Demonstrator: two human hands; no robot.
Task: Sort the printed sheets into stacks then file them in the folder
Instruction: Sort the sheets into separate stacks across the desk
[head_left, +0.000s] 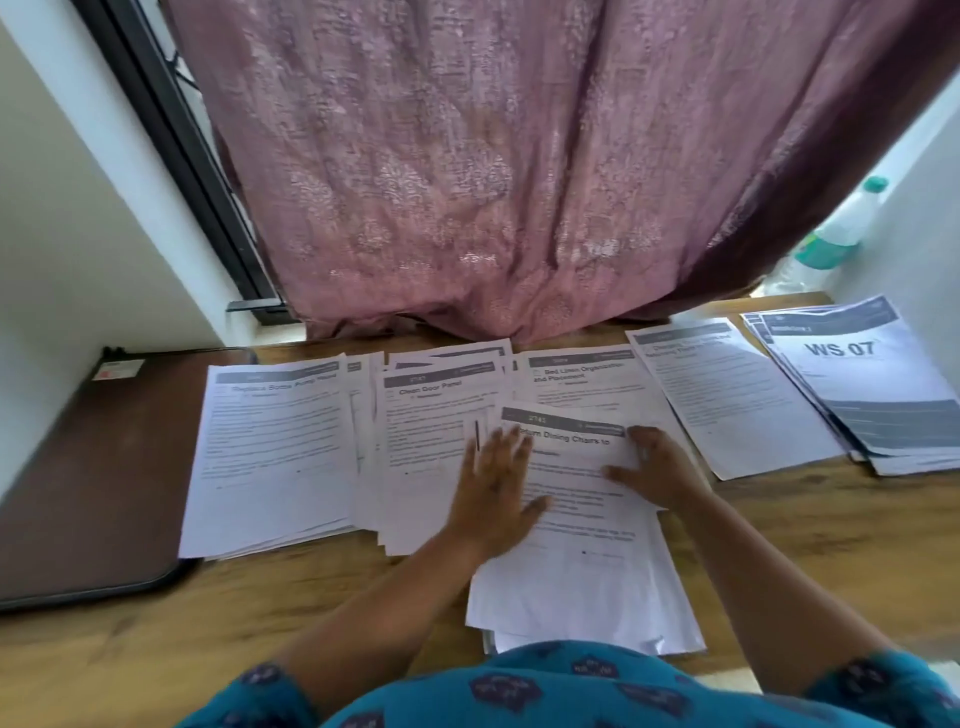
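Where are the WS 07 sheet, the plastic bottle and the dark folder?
WS 07 sheet (852, 364): head view, on the white area by its title.
Plastic bottle (844, 231): head view, on its body below the green cap.
Dark folder (88, 467): head view, middle of its brown cover.

The person wears a teal garment (571, 691) printed with scattered dark blue-purple motifs. Its sleeves (883, 686) are short, leaving both forearms bare. The left hand (493, 488) and right hand (657, 467) are bare, without gloves.
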